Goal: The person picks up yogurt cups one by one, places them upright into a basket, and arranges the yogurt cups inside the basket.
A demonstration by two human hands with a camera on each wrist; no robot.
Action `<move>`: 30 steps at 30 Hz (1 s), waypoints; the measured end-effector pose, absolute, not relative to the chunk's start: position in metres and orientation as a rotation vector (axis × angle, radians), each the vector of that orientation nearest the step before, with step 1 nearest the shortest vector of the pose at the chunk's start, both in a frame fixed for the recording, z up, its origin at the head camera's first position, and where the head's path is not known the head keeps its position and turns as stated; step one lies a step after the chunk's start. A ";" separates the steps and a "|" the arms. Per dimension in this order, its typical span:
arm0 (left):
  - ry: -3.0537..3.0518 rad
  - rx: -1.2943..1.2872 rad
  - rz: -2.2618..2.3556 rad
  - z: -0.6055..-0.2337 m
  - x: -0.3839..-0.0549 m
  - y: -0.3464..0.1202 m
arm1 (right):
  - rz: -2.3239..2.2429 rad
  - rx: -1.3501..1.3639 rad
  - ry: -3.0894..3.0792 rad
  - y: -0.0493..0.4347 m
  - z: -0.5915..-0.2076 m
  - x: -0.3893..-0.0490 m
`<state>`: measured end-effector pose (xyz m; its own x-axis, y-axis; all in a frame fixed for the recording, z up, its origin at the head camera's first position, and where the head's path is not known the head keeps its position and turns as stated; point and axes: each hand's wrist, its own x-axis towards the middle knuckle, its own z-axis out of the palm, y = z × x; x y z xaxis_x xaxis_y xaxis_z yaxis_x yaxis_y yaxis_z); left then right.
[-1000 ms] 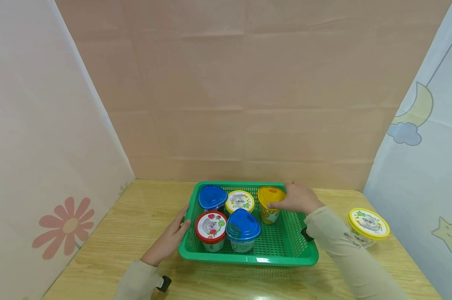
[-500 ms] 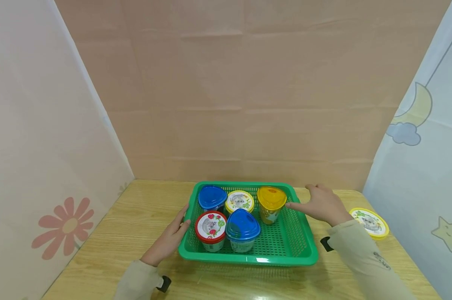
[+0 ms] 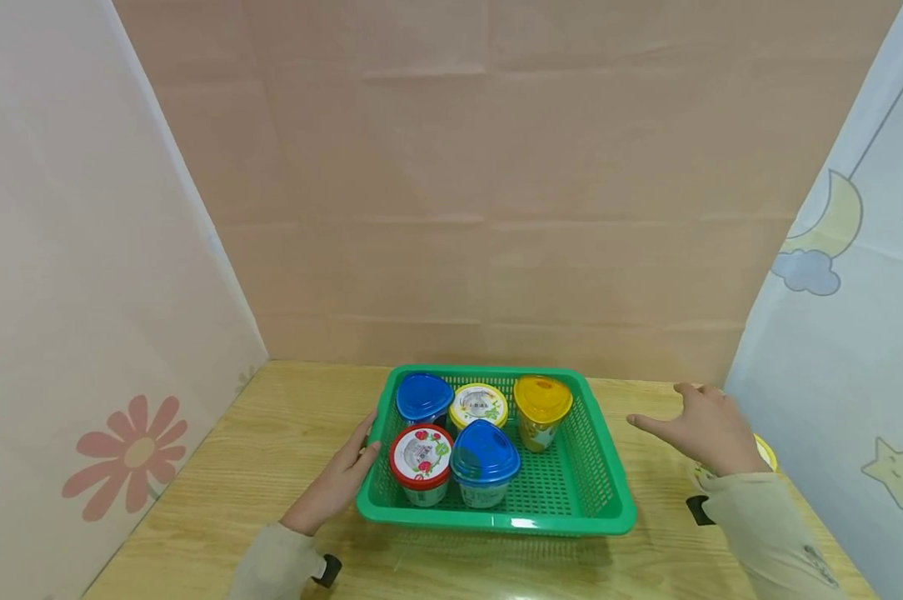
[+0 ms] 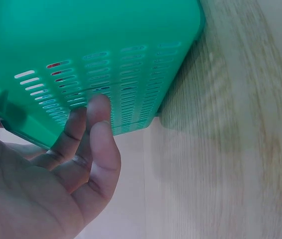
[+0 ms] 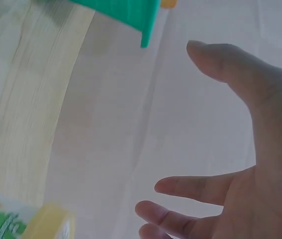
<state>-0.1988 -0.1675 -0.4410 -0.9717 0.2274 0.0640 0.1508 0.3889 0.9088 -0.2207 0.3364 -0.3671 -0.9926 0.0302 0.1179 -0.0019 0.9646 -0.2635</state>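
Note:
A green plastic basket (image 3: 496, 521) holds several lidded tubs. Its left rim is held by my left hand (image 3: 335, 487), thumb at the rim and fingers against the slotted outer wall (image 4: 106, 64). Inside are two blue-lidded tubs (image 3: 485, 462) (image 3: 424, 396), a red-lidded tub (image 3: 421, 458) with strawberry prints, a white-topped tub (image 3: 479, 404) with a yellow rim, and a tapered cup (image 3: 543, 400) with an orange-yellow lid. To the basket's right, my right hand (image 3: 714, 429) is in the air, fingers spread and holding nothing. A yellow-lidded tub (image 5: 11, 221) lies close by, mostly hidden behind it in the head view.
The basket stands on a wood-grain table (image 3: 197, 483). A plain paper-like backdrop (image 3: 451, 208) rises behind it. Printed sheets flank both sides, one with a pink flower (image 3: 138, 454), the other with a moon (image 3: 841, 212) and star.
My right hand has let go of the orange-yellow-lidded cup in the basket and moved right, over the table near the yellow-lidded tub. My left hand and the basket stay put.

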 end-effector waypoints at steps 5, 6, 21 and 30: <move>2.572 0.338 1.650 -0.441 -0.198 -0.167 | 0.366 -0.092 -2.976 0.356 -0.373 -0.215; 2.574 0.337 1.647 -0.441 -0.198 -0.167 | 0.357 -0.105 -2.978 0.359 -0.374 -0.213; 2.572 0.322 1.648 -0.437 -0.197 -0.166 | 0.323 -0.287 -3.017 0.400 -0.393 -0.197; 2.594 0.325 1.630 -0.439 -0.198 -0.167 | 0.358 -0.343 -3.036 0.410 -0.399 -0.197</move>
<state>-0.1976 -0.1665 -0.4394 -0.9759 0.2095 0.0603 0.1452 0.4183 0.8967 -0.1967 0.4097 -0.3995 -0.9731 0.2271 0.0383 0.2120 0.9482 -0.2366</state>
